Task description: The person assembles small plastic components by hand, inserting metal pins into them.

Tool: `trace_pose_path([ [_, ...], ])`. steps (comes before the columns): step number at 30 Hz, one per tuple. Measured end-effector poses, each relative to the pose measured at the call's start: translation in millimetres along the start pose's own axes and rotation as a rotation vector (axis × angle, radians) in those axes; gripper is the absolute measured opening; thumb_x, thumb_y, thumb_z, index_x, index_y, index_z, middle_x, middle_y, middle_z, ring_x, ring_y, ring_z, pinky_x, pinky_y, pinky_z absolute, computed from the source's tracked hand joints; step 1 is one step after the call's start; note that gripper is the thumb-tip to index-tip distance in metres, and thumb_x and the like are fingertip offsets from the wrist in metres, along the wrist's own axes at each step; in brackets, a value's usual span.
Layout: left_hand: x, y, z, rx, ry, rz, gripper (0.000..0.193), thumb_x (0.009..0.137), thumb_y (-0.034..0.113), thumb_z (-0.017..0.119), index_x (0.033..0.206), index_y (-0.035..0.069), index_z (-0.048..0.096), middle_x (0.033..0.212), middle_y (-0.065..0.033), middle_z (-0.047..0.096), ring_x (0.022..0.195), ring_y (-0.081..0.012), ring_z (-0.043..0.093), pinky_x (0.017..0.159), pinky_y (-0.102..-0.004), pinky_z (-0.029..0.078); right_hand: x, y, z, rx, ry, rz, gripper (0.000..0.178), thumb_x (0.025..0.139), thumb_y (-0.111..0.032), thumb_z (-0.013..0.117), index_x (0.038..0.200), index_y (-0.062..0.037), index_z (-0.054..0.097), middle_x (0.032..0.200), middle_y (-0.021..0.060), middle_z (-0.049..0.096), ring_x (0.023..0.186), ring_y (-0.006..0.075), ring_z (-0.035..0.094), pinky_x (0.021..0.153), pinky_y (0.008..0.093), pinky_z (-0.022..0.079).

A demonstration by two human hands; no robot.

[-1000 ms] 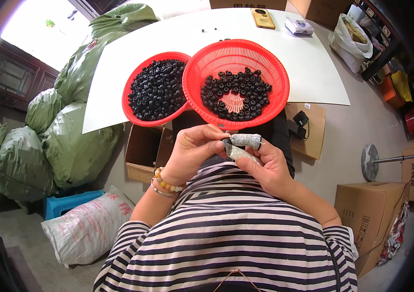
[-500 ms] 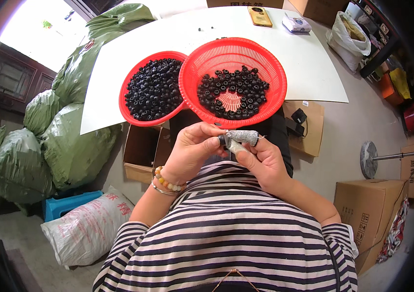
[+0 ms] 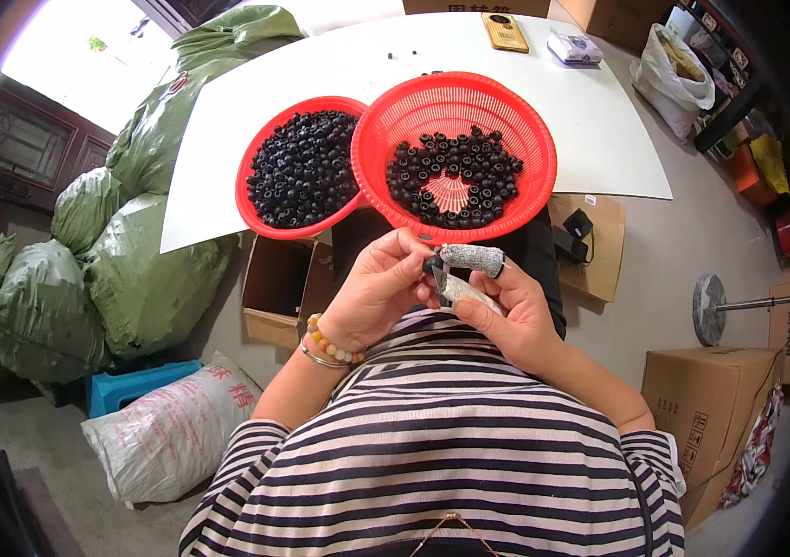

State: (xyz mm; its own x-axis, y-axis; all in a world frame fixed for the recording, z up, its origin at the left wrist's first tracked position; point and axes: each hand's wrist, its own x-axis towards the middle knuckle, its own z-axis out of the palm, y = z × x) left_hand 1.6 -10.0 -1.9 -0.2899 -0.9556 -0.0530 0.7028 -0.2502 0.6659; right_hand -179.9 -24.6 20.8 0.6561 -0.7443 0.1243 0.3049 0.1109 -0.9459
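Note:
My left hand (image 3: 372, 286) pinches a small round black part (image 3: 432, 264) between thumb and fingertips, just in front of my body. Gripped in my right hand (image 3: 517, 320) is a small knife (image 3: 467, 291) with a pale wrapped handle, its short blade against the black part. A grey knitted finger cover (image 3: 472, 258) sleeves my right index finger. Just beyond my hands, a large red plastic basket (image 3: 455, 91) holds many black ring-shaped parts lying around a bare patch of its bottom. A smaller red basket (image 3: 243, 197) to its left is filled with similar black parts.
The white table (image 3: 613, 130) carries a yellow phone (image 3: 504, 33) and a white packet (image 3: 575, 48) at the back. Green sacks (image 3: 154, 288) crowd the left, with a white sack (image 3: 172, 432) nearer. Cardboard boxes (image 3: 710, 399) stand at right; an open box (image 3: 274, 278) sits below the table.
The view has shifted slightly. My right hand has turned a little, so more of the knife's handle and blade shows. The black part stays in my left fingertips.

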Motion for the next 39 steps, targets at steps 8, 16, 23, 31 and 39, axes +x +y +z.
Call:
trace_pose_path([
  [8, 0, 2, 1, 0.013, -0.008, -0.028, 0.010, 0.083, 0.012, 0.054, 0.086, 0.004, 0.050, 0.075, -0.0034, 0.055, 0.061, -0.0082, 0.054, 0.060, -0.0254, 0.049, 1, 1, -1, 0.003, 0.000, -0.004, 0.035, 0.083, -0.006, 0.052, 0.115, 0.0010, 0.042, 0.103, 0.0089, 0.056, 0.095, 0.0127, 0.053, 0.084, 0.0253, 0.041],
  [16, 0, -1, -1, 0.022, -0.044, 0.004, 0.008, 0.084, 0.011, 0.052, 0.087, 0.004, 0.050, 0.080, -0.0053, 0.056, 0.064, -0.0090, 0.056, 0.063, -0.0252, 0.051, 2, 8, -3, 0.049, 0.013, 0.011, 0.031, 0.086, -0.009, 0.049, 0.115, 0.0012, 0.042, 0.098, 0.0067, 0.056, 0.089, 0.0110, 0.053, 0.081, 0.0252, 0.041],
  [23, 0, -7, -1, -0.076, -0.105, -0.105, 0.007, 0.085, 0.012, 0.051, 0.086, 0.005, 0.048, 0.078, -0.0052, 0.055, 0.065, -0.0095, 0.056, 0.061, -0.0261, 0.052, 1, 4, -1, 0.305, 0.102, 0.045, 0.035, 0.087, -0.012, 0.048, 0.118, 0.0006, 0.037, 0.098, 0.0069, 0.053, 0.088, 0.0120, 0.053, 0.079, 0.0253, 0.044],
  [31, 1, -7, 1, -0.057, -0.131, -0.233, 0.010, 0.085, 0.013, 0.050, 0.085, 0.004, 0.048, 0.076, -0.0033, 0.053, 0.069, -0.0091, 0.056, 0.060, -0.0247, 0.052, 7, 9, -3, 0.239, 0.147, 0.105, 0.032, 0.085, -0.010, 0.051, 0.113, -0.0004, 0.041, 0.096, 0.0069, 0.054, 0.080, 0.0097, 0.056, 0.069, 0.0233, 0.047],
  [39, 0, -5, 4, 0.026, -0.069, -0.217, 0.012, 0.085, 0.015, 0.051, 0.085, 0.004, 0.048, 0.072, -0.0046, 0.053, 0.058, -0.0071, 0.052, 0.056, -0.0243, 0.051, 8, 9, -2, 0.197, 0.126, 0.090, 0.032, 0.085, -0.009, 0.052, 0.113, 0.0004, 0.042, 0.101, 0.0072, 0.054, 0.084, 0.0100, 0.055, 0.074, 0.0228, 0.045],
])
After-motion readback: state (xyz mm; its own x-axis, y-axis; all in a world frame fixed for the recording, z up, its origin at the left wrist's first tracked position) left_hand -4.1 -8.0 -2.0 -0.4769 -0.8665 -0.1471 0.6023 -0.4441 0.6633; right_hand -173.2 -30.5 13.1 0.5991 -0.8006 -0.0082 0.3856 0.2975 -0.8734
